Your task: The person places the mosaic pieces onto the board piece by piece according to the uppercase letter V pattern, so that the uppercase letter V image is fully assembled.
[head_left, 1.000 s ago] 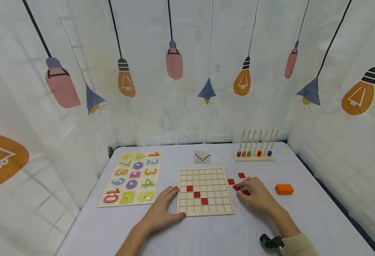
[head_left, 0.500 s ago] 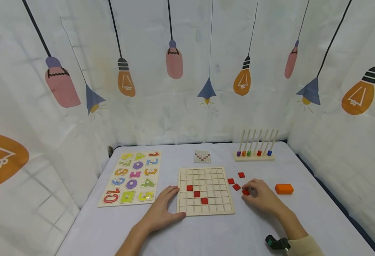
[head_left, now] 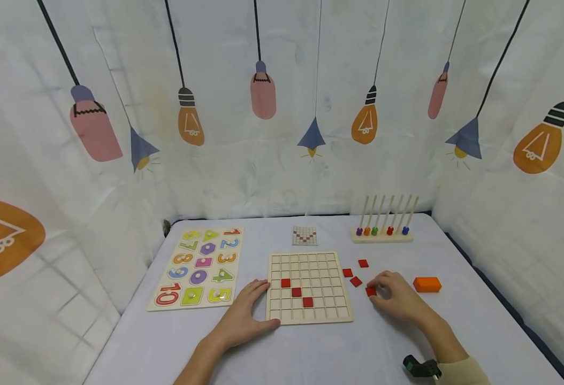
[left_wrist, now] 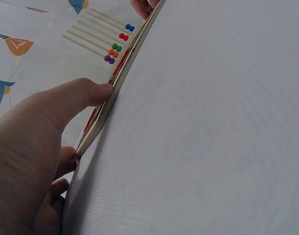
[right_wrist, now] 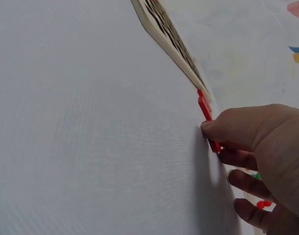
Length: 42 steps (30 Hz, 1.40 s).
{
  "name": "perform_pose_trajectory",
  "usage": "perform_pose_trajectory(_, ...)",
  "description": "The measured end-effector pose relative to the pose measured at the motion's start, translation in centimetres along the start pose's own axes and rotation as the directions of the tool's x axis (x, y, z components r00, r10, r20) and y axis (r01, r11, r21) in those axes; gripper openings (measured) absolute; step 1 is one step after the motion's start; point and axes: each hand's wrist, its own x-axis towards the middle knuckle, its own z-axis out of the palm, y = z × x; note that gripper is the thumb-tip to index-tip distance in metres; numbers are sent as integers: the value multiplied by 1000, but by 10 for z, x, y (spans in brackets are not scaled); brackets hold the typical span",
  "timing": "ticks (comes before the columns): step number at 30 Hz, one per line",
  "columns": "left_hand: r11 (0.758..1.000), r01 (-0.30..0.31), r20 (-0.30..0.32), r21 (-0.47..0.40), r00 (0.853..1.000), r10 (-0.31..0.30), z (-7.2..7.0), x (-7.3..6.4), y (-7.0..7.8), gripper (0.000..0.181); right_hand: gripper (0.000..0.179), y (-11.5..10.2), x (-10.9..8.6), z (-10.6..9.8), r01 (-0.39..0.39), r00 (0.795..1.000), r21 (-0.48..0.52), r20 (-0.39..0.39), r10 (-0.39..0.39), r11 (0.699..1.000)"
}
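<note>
In the head view, a wooden grid board (head_left: pixel 309 289) lies mid-table with three red tiles seated diagonally in it. My left hand (head_left: pixel 245 310) grips its near left corner, fingers along the left edge and thumb on the near edge; the left wrist view shows the thumb (left_wrist: pixel 85 93) against the rim. Right of the board, my right hand (head_left: pixel 397 297) pinches a red square tile (head_left: pixel 371 291) between thumb and fingers, low at the tabletop. Three loose red tiles (head_left: pixel 356 281) lie between that hand and the board. Further right sits an orange block (head_left: pixel 427 284).
Left of the board lies a number puzzle board (head_left: pixel 195 270). Behind it is a small pattern card (head_left: pixel 304 236). At the back right stands a bead rack (head_left: pixel 383 238) with upright pegs. A black device (head_left: pixel 420 367) is at the right sleeve.
My right hand has drawn back slightly to the right from the loose tiles, and its tile now shows between thumb and index finger. The left hand and board stay put.
</note>
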Motion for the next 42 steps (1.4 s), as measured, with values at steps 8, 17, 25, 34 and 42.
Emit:
perform_pose_trajectory(8,1000,3,2,4,1000,-3,1,2,-1,107,15,4,2,3,3,999,-8,-34,-3,1000)
perform_pose_trajectory(17,1000,-1,3,4,1000,1,1,2,-2,107,14,6,3,5,3,999,-30,-46,-5,1000)
perform_pose_trajectory(25,1000,5,5,-4,1000,-5,1,0,-1,106,14,3,2,4,-5,999,-27,-52,4,1000)
perform_pose_trajectory(34,1000,2,-1,3,1000,-2,1,0,-1,107,20,-9,5,-2,-4,998,-31,-67,2,1000)
perform_pose_trajectory(42,1000,-4,-1,-3,1000,4,1,-1,0,106,23,-18,10,-4,22,997,-38,-72,-24,999)
